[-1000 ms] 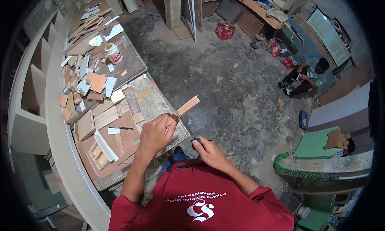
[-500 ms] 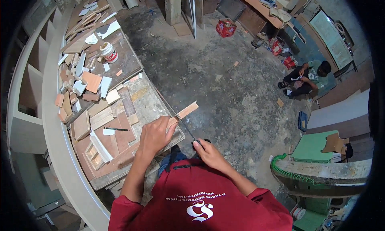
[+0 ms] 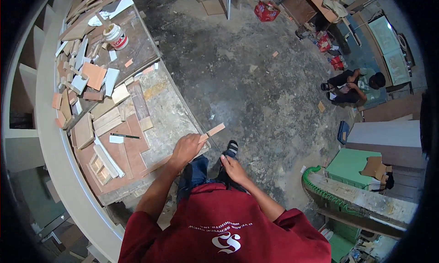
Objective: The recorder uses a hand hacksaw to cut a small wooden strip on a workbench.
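Note:
My left hand (image 3: 186, 148) is closed on a narrow wooden strip (image 3: 216, 130) at the bench's near right corner, and the strip's free end juts out over the floor. Lower and to the right, my right hand (image 3: 234, 170) is wrapped round the dark handle of a thin-bladed hand tool (image 3: 214, 143). Its slim blade runs up and left to the strip, crossing it just beyond my left fingers. Whether the blade is a saw or a file cannot be made out. Most of the handle is hidden in my right hand.
The workbench (image 3: 171, 112) at left bears wood offcuts (image 3: 93, 75), a white tub (image 3: 115, 37), a black pen (image 3: 125, 136) and a small wooden frame (image 3: 101, 166). A person (image 3: 361, 85) sits far right. Nearer stand a green cabinet (image 3: 350, 167) and a coiled green hose (image 3: 320, 190).
My view has shifted, so the bench sits further left and higher. My sandalled foot now shows beyond my right hand. Both hands keep their holds, and the blade still crosses the strip.

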`<state>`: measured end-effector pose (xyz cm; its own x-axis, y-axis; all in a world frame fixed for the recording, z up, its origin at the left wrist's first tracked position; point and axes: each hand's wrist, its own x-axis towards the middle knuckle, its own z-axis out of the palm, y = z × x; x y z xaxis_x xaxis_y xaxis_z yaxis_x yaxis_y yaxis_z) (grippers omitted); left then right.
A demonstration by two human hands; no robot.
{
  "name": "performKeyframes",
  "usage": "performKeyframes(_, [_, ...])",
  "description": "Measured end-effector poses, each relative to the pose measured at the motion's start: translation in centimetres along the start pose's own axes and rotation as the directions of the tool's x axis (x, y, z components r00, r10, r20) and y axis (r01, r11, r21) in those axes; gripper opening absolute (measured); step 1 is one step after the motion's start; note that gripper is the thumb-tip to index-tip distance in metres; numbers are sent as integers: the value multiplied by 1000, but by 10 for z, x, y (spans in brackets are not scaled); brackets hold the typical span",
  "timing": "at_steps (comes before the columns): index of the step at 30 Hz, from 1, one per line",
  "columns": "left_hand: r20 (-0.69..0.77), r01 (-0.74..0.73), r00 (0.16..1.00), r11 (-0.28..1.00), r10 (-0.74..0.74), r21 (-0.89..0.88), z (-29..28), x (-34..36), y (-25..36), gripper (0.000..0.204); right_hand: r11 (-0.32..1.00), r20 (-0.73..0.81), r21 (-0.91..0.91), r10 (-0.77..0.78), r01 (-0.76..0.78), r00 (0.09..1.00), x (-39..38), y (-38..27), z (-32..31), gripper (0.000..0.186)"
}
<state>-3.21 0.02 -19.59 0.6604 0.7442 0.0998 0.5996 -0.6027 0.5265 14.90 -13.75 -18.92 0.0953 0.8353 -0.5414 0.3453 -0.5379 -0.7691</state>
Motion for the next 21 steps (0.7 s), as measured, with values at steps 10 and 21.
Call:
performKeyframes(10, [47, 12, 999, 1000, -11, -23, 28, -2, -17, 22, 997, -11, 39, 71, -70, 997, 13, 28, 20, 52])
performKeyframes(21, [-69, -86, 994, 996, 85, -1, 30, -8, -16, 31, 986, 106, 65, 144, -152, 984, 20, 30, 17, 52])
